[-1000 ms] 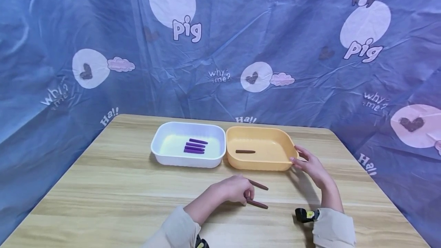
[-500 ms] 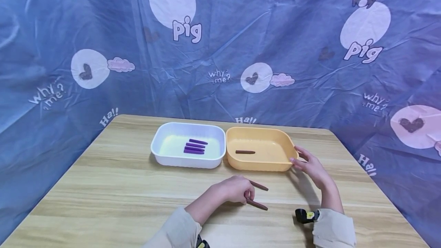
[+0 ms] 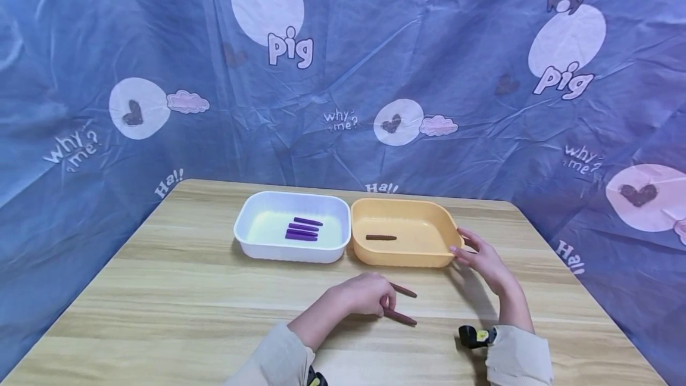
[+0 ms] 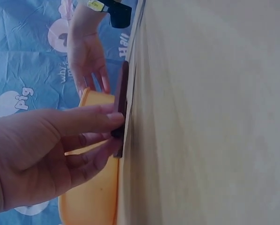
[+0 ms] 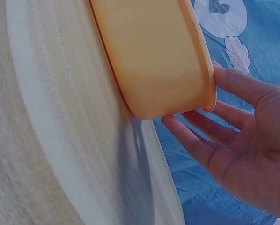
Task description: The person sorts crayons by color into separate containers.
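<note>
My left hand [image 3: 367,295] is low over the table at the centre, pinching a brown crayon [image 3: 401,317] near one end. The left wrist view shows the thumb lying along this crayon [image 4: 121,86], fingers on its other side. Just beyond, a second brown crayon [image 3: 404,290] is partly hidden behind the hand. My right hand [image 3: 490,264] holds the right end of a yellow-orange tub [image 3: 404,258]; in the right wrist view its fingertips touch the end wall and one passes behind the rim. One dark brown crayon [image 3: 381,237] lies inside that tub.
A white tub [image 3: 292,251] stands against the yellow-orange tub's left side and holds several purple crayons [image 3: 302,233]. Both tubs sit toward the back of the wooden table [image 3: 161,290]. A blue printed cloth [image 3: 321,76] hangs behind and at the sides.
The view has shifted very slightly. Both hands, the crayons and the tubs stay practically where they were.
</note>
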Demonstrator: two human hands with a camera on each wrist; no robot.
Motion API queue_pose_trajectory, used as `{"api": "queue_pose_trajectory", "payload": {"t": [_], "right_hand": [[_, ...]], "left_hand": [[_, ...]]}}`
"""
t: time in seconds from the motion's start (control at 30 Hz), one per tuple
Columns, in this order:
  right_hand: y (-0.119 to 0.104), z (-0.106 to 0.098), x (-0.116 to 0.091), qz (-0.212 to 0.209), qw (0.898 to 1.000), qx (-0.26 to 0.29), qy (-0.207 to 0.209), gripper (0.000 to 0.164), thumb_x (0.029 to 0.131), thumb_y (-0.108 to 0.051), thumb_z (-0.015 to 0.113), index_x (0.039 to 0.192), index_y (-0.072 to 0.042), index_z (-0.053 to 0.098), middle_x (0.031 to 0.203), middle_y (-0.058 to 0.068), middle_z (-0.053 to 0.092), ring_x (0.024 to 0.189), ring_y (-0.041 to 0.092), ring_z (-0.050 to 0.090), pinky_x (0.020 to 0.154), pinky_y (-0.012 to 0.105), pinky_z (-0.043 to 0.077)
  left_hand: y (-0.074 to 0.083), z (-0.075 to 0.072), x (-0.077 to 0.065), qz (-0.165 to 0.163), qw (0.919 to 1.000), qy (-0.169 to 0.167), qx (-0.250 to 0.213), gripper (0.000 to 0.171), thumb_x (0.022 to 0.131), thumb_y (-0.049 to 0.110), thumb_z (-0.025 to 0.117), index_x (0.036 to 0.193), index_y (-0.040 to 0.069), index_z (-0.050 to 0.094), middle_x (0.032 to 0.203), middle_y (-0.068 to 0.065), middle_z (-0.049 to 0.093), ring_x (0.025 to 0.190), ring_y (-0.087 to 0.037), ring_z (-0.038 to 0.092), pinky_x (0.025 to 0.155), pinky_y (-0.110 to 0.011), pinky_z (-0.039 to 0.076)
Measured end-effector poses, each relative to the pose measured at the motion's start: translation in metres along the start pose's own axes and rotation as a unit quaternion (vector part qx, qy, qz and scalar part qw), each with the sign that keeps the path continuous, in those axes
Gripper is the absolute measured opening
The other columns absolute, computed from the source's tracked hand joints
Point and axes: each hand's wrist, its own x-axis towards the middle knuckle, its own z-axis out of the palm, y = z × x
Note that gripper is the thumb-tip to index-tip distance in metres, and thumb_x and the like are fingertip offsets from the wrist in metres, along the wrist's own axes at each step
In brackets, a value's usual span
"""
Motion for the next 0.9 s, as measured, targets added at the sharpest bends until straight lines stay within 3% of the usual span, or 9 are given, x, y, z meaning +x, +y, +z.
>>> {"api": "queue_pose_trajectory", "payload": {"t": [0.17,0.57,0.8,0.9], "right_hand": [[0.001,0.000,-0.001,0.003,1.000,-0.007,-0.002,0.071,0.092,-0.021,0.056,0.144,0.005,0.015,0.140,0.036,0.019,0.111,0.029,0.048,0.088,0.026,0.045],[0.001,-0.001,-0.003,-0.006,1.000,0.001,0.007,0.069,0.092,-0.018,0.056,0.143,0.006,0.016,0.138,0.037,0.019,0.099,0.018,0.056,0.088,0.032,0.047],[0.002,0.000,-0.002,-0.006,1.000,0.013,0.002,0.070,0.092,-0.018,0.056,0.143,0.006,0.014,0.139,0.037,0.018,0.104,0.024,0.053,0.093,0.038,0.044],[0.002,0.001,-0.001,-0.007,1.000,0.020,0.001,0.071,0.092,-0.019,0.057,0.143,0.006,0.014,0.138,0.037,0.018,0.103,0.019,0.054,0.094,0.039,0.044]], "left_hand": [[-0.003,-0.004,-0.002,-0.010,0.9996,0.006,-0.027,0.019,0.073,0.003,0.072,0.081,0.020,0.069,0.066,0.014,0.052,0.065,-0.002,0.046,0.060,-0.012,0.038],[-0.012,-0.019,0.003,-0.003,0.9992,0.034,-0.023,0.025,0.074,-0.002,0.067,0.089,0.017,0.072,0.070,0.013,0.057,0.067,-0.001,0.050,0.060,-0.010,0.040],[-0.017,-0.028,0.008,-0.024,0.9982,0.032,-0.044,0.023,0.076,-0.001,0.069,0.091,0.016,0.071,0.071,0.012,0.056,0.069,-0.002,0.050,0.062,-0.012,0.041],[-0.018,-0.034,0.010,-0.029,0.9978,0.036,-0.048,0.021,0.076,0.000,0.070,0.091,0.016,0.072,0.070,0.012,0.056,0.069,-0.002,0.050,0.062,-0.012,0.041]]}}
